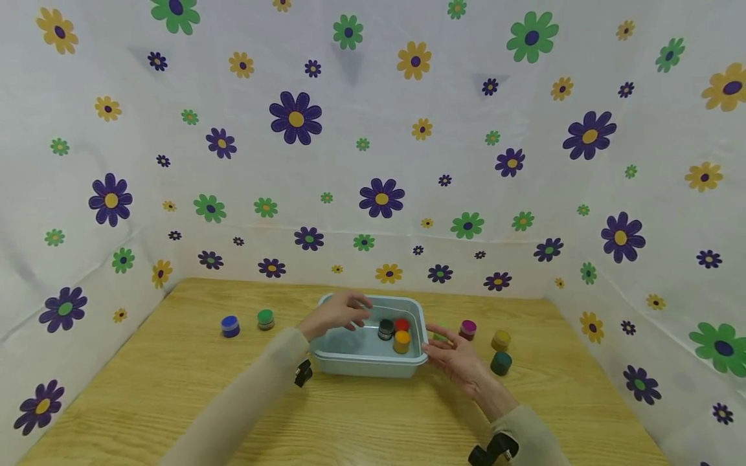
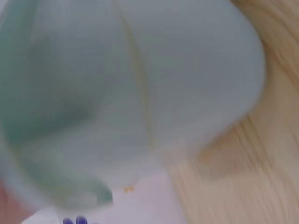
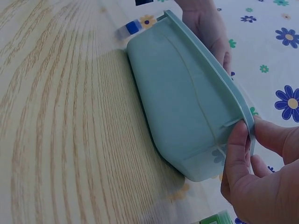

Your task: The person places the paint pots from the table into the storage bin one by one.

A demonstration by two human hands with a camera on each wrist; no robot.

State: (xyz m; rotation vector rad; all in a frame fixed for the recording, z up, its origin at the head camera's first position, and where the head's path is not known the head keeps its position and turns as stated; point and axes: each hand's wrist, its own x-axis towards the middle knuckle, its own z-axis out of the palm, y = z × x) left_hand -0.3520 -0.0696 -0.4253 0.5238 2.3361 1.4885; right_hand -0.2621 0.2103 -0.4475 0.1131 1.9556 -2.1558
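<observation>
A pale blue-green plastic tub (image 1: 367, 366) stands on the wooden table. Inside it, toward the right end, sit small jars with black (image 1: 386, 329), red (image 1: 402, 324) and orange (image 1: 401, 342) colouring. My right hand (image 1: 460, 362) pinches the tub's right rim; in the right wrist view its thumb (image 3: 271, 135) is on one side of the rim and fingers (image 3: 237, 156) on the other. Over the tub's left part hovers my left hand (image 1: 340, 312), fingers loosely bent, with nothing seen in them. The left wrist view is blurred, filled mostly by the tub's wall (image 2: 201, 70).
Left of the tub stand a blue jar (image 1: 230, 326) and a green-lidded jar (image 1: 265, 319). To the right are a magenta-lidded jar (image 1: 467, 329), a yellow jar (image 1: 500, 340), a dark teal jar (image 1: 500, 363) and a light green jar (image 1: 441, 332) partly behind my right hand. Flowered cloth (image 1: 350, 168) surrounds the table.
</observation>
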